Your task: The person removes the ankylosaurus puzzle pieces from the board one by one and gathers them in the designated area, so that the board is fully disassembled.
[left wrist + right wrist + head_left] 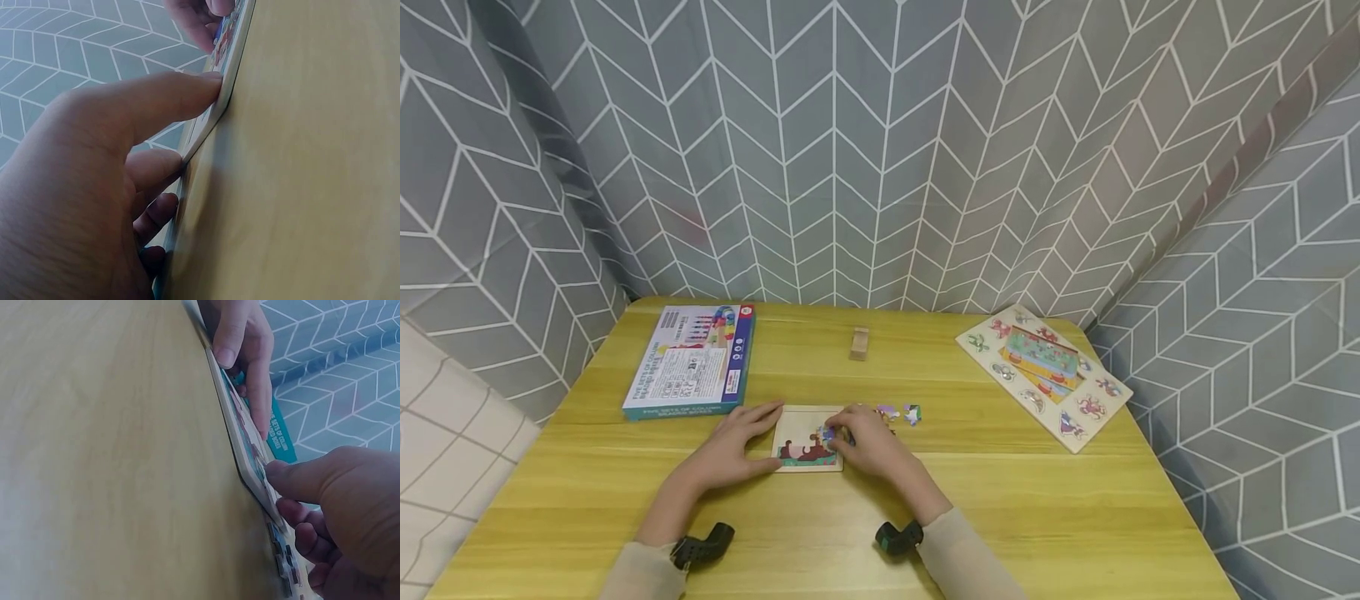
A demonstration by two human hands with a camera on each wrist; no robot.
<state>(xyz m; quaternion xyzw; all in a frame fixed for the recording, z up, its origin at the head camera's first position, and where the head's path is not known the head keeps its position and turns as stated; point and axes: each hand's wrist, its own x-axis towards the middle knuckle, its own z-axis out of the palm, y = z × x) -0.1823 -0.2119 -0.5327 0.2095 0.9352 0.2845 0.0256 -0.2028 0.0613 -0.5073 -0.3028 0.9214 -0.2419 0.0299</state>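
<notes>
The small puzzle board is sitting near the front middle of the table, and it is looking only partly filled: a brown and teal strip is showing along its near edge, a few coloured pieces are showing under the right fingers, and much of the upper left part is showing pale and bare. How many pieces are seated cannot be told, since both hands are covering part of it.

The left hand is lying at the board's left edge, fingers nearly straight, the thumb tip pressing against the rim in the left wrist view; its grip is loose, bracing rather than clutching. The right hand is working over the board's right side with fingers bent down, seemingly pinching or pressing a blue piece into the picture; whether it is truly gripping that piece I cannot tell.

Just right of the board, loose pieces are waiting on the table, so by my reckoning the job is under way with several pieces yet to go.

Further out from the board: a blue box is lying to its left and behind, a small wooden block is standing behind it, and a larger animal peg puzzle is lying well off to the right.
</notes>
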